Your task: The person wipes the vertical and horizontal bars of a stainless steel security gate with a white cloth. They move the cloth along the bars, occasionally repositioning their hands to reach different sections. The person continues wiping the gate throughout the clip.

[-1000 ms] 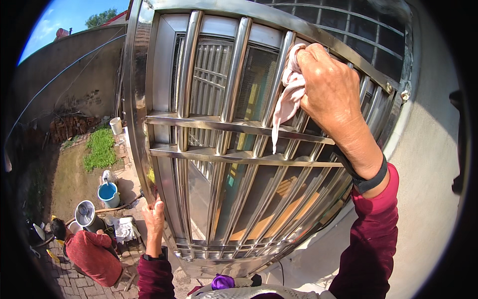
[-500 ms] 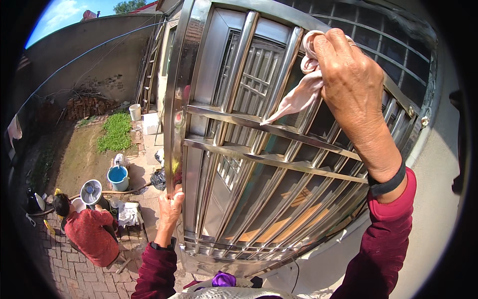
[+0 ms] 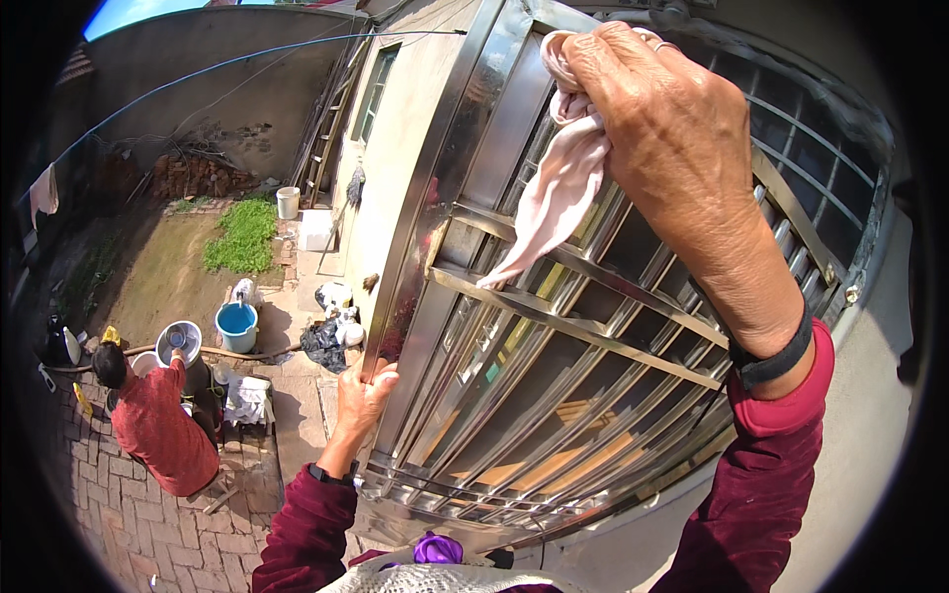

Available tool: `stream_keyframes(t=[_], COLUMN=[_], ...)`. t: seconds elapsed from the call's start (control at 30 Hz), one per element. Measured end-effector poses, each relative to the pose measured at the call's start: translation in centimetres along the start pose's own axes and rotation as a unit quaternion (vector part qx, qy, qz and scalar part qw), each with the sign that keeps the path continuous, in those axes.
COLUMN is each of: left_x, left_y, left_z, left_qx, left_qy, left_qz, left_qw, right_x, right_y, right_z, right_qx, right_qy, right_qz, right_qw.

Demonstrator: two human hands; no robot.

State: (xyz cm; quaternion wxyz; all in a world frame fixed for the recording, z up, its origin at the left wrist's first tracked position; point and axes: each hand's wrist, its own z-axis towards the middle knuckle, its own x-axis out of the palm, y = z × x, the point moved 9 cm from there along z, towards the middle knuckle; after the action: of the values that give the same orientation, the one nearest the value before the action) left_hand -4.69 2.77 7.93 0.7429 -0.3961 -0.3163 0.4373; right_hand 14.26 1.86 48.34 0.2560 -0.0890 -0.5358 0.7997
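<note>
A shiny stainless-steel barred door (image 3: 583, 331) stands ajar in front of me. My left hand (image 3: 361, 400) grips its outer edge low down, thumb on the near side and the fingers partly hidden. High up, my right hand (image 3: 682, 119) is closed on a pale pink cloth (image 3: 563, 183). One end of the cloth is bunched under my fingers by the top frame, and its long tail hangs down across the upper crossbar. Whether the bunched part presses on the metal is hidden by my hand.
At the lower left a person in red (image 3: 166, 435) sits by a metal basin (image 3: 180, 343). Beyond stand a blue-lined bucket (image 3: 237, 324), black plastic bags (image 3: 324, 346) and a white bucket (image 3: 288, 203). A blue line (image 3: 198, 81) crosses the yard. A wall (image 3: 880, 435) lies right.
The door's free edge now appears farther right, and more of the yard shows beside it. My right hand and the cloth are slightly farther left. The seated person reaches into the basin.
</note>
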Motion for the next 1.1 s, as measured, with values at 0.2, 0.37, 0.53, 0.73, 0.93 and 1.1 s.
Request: stream_keyframes(t=[0.2, 0.37, 0.53, 0.73, 0.93, 1.1], left_x=[0.0, -0.1, 0.0, 0.3, 0.1, 0.2], left_y=[-0.9, -0.8, -0.3, 0.1, 0.3, 0.3], left_z=[-0.2, -0.1, -0.1, 0.1, 0.0, 0.3], left_qx=[0.016, 0.013, 0.005, -0.002, -0.016, 0.014], left_qy=[-0.011, -0.008, 0.005, 0.007, 0.005, 0.0], left_qz=[0.012, 0.017, 0.009, -0.017, 0.0, -0.017], left_qw=[1.0, 1.0, 1.0, 1.0, 1.0, 1.0], right_x=[3.8, 5.5, 6.7, 4.3, 5.9, 6.2], right_y=[2.0, 2.0, 5.3, 9.0, 1.0, 0.7], right_z=[2.1, 2.6, 1.1, -0.7, 1.5, 1.4], right_qx=[0.023, 0.037, 0.035, -0.044, 0.034, 0.034], right_qy=[0.097, 0.191, 0.274, 0.145, 0.11, 0.074], right_qz=[-0.06, -0.085, 0.002, 0.09, -0.093, -0.101], right_qw=[0.993, 0.977, 0.961, 0.984, 0.989, 0.991])
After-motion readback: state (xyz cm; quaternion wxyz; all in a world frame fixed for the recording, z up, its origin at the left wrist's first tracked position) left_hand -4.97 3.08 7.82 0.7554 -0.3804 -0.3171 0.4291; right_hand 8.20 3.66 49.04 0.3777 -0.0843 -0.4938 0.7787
